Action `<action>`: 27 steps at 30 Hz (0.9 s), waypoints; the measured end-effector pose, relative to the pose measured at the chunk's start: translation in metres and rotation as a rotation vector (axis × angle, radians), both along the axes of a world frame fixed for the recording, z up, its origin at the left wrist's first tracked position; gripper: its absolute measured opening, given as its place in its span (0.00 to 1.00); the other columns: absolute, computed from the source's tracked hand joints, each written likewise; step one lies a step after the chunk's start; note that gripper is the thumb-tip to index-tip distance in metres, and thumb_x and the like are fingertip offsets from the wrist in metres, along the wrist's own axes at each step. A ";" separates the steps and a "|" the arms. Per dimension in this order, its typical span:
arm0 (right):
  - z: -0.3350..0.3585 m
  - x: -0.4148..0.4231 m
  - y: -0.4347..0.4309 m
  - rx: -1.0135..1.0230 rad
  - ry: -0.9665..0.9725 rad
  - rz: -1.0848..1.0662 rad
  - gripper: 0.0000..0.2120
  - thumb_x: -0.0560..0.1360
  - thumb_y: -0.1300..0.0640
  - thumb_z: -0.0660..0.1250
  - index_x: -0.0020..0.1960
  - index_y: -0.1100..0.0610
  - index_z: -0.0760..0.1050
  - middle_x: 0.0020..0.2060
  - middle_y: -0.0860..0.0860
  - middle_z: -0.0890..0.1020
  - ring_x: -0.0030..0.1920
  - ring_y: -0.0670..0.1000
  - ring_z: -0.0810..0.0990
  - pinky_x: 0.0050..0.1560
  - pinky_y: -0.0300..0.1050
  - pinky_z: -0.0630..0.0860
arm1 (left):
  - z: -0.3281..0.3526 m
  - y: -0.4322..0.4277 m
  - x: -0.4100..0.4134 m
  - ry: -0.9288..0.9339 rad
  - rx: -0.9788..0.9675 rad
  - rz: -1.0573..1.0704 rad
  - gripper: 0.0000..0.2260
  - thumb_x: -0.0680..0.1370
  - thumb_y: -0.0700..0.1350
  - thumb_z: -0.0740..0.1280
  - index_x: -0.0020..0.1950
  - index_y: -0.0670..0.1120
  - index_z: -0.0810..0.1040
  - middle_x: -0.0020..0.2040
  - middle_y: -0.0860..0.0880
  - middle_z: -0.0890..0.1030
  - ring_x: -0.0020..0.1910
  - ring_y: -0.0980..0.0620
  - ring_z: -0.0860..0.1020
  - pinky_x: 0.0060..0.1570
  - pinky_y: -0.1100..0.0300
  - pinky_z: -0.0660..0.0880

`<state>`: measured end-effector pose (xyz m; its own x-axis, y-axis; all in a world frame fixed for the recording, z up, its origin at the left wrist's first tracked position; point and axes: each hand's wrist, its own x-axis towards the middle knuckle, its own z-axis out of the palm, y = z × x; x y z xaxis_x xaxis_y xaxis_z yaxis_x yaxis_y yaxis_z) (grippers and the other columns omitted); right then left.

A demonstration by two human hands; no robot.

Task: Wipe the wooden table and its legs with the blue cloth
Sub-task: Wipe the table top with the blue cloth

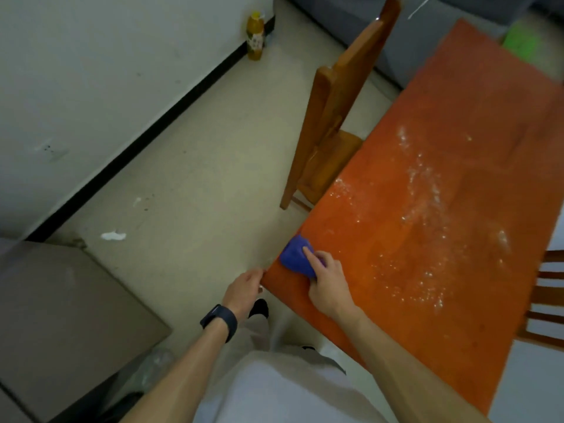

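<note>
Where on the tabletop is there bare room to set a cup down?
Bare: the far stretch of the wooden table between the white powder and its far edge; also the near end beside the right forearm. Crowded: the near left corner, where the right hand holds the blue cloth.

No writing can be read anywhere. The bottle [255, 36] on the floor [195, 184], well beyond the fingers [309, 254], carries a label [256, 41], but its print is too blurred.
</note>
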<state>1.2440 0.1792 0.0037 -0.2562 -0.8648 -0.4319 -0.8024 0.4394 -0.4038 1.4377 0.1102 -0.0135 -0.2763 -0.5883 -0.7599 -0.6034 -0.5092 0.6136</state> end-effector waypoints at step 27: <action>0.002 -0.418 -0.183 -0.377 -0.132 -0.494 0.30 0.70 0.66 0.61 0.71 0.54 0.68 0.59 0.51 0.72 0.55 0.52 0.76 0.57 0.48 0.74 | -0.037 -0.087 -0.255 -0.519 -0.616 -0.238 0.24 0.83 0.58 0.41 0.78 0.58 0.58 0.67 0.49 0.77 0.62 0.45 0.76 0.56 0.49 0.75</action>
<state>0.8257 -0.0036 0.0053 -0.6290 -0.7571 -0.1765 -0.4740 0.5535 -0.6848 1.1823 0.0229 -0.0506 -0.1494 -0.9098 -0.3871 -0.9348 0.0024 0.3551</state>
